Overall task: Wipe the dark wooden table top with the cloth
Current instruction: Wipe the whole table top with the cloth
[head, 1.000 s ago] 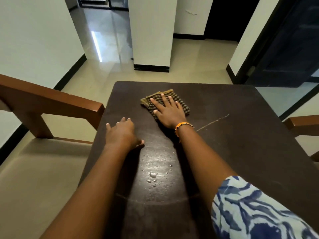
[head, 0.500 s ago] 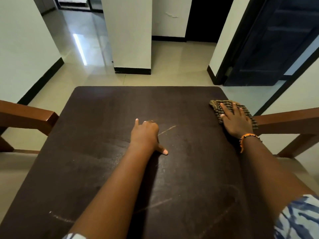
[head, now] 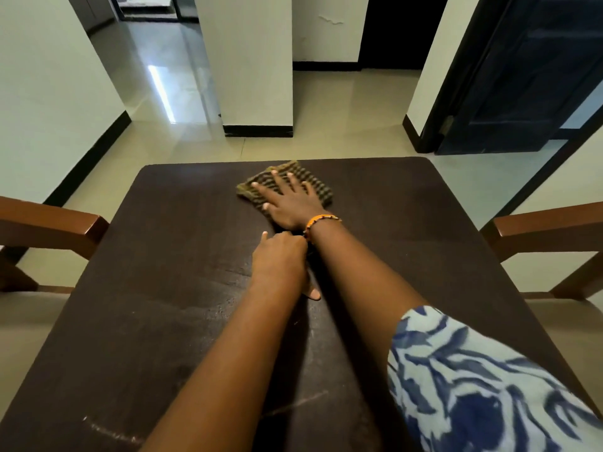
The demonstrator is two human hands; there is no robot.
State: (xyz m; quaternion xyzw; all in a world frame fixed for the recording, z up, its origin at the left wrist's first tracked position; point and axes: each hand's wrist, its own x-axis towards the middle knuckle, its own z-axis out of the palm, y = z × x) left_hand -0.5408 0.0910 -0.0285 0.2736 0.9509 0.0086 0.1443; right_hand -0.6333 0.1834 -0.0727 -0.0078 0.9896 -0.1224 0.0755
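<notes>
Your right hand (head: 292, 200) lies flat, fingers spread, pressing the cloth (head: 287, 185) at 12 o'clock, near the worktop's (head: 163, 256) far edge. Left hand (head: 282, 262), loosely curled, holds nothing, braces at centre. Keep the palm flat with even pressure. Open room lies toward 3, 9 and 6; chair arms (head: 49, 223) flank both sides.

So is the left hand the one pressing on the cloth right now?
No, the right hand lies flat on the cloth with fingers spread, while the left hand rests on the bare table top.
</notes>
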